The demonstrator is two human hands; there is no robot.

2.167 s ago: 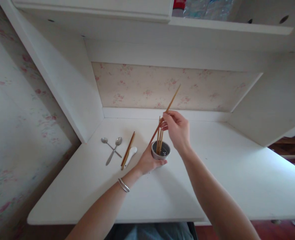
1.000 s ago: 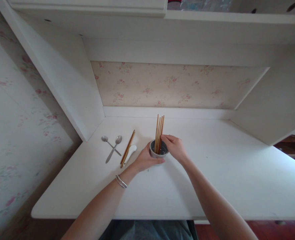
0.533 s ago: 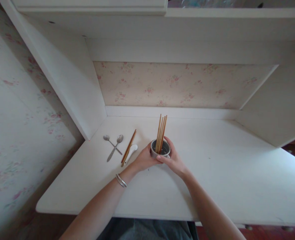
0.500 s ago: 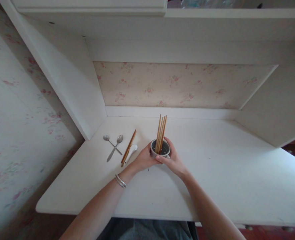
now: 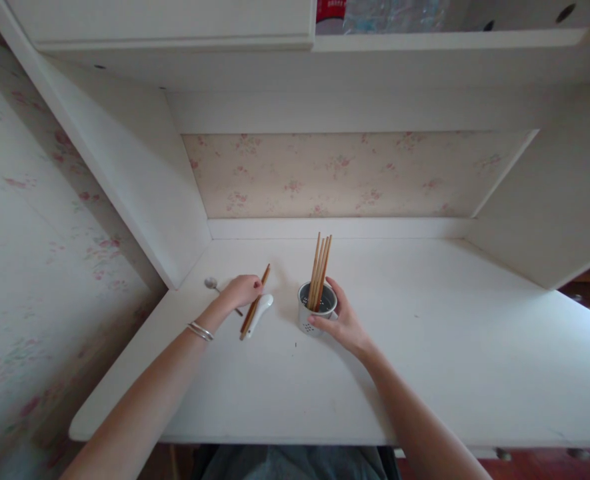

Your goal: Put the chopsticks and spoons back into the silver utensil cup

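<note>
A light metal cup [image 5: 307,323] with small holes in its side stands on the table, several wooden chopsticks [image 5: 319,273] upright in it. My right hand [image 5: 342,321] is wrapped round the cup's right side, thumb across the front. Over to the left, my left hand [image 5: 245,291] has its fingers curled at the upper part of a loose pair of chopsticks [image 5: 249,320]; the grip is partly hidden. Beside that pair lies a white soup spoon [image 5: 261,312]. One metal spoon [image 5: 211,283] shows past my left hand, and a second is hidden beneath the hand and forearm.
The white table [image 5: 425,373] runs to a raised back edge under a floral wall panel [image 5: 345,177]. A white side panel [image 5: 139,173] rises at the left. Overhead, an open shelf [image 5: 425,41] holds clear plastic items.
My left hand has let go of the cup and moved left to the loose chopsticks. My right hand stays on the cup. The view has tilted up slightly.
</note>
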